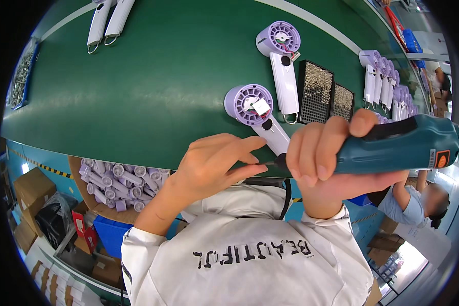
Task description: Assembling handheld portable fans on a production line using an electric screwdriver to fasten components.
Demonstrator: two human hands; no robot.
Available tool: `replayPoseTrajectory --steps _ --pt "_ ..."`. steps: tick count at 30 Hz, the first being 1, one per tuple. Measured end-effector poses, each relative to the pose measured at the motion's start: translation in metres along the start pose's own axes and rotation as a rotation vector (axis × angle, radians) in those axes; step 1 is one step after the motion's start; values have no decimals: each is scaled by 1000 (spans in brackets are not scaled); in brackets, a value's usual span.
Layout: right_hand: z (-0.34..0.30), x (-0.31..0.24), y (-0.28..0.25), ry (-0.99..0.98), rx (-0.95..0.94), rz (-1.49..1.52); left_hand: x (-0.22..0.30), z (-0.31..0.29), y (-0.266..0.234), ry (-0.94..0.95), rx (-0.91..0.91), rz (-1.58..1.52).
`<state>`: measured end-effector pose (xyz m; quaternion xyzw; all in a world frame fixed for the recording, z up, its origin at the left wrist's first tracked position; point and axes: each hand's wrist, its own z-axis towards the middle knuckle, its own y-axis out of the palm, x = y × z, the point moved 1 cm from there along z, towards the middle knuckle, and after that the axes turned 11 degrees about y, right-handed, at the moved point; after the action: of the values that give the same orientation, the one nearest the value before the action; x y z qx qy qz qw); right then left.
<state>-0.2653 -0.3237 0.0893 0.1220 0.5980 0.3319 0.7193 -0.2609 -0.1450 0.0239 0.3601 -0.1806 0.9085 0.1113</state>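
My right hand (324,153) is wrapped round a teal electric screwdriver (392,148), held level with its bit to the left. The thumb and forefinger of my left hand (214,160) are pinched together at the tip of the bit; whatever small thing lies between them is too small to make out. Just beyond the fingers, a lilac handheld fan (233,104) with a white handle lies on the green table (137,107), its round head showing a white square piece. My right fist covers part of that handle. Further off lies a second handheld fan (284,81) with wires showing.
Two black trays of small metal parts, a larger tray (316,94) and a smaller tray (342,102), stand right of the fans. More fans (377,81) line the right side. A blue tray (23,76) of metal parts sits far left. A carton (122,186) of lilac parts stands below the table edge.
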Motion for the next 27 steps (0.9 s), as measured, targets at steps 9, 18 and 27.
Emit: replayPoseTrajectory --steps 9,18,27 --pt "-6 -5 4 -102 85 -29 -4 7 -2 2 -44 10" --pt "-1 -3 -4 31 -40 -17 -5 8 1 -12 -71 -32" --pt "7 3 4 -229 -47 -298 -13 22 -6 -20 17 178"
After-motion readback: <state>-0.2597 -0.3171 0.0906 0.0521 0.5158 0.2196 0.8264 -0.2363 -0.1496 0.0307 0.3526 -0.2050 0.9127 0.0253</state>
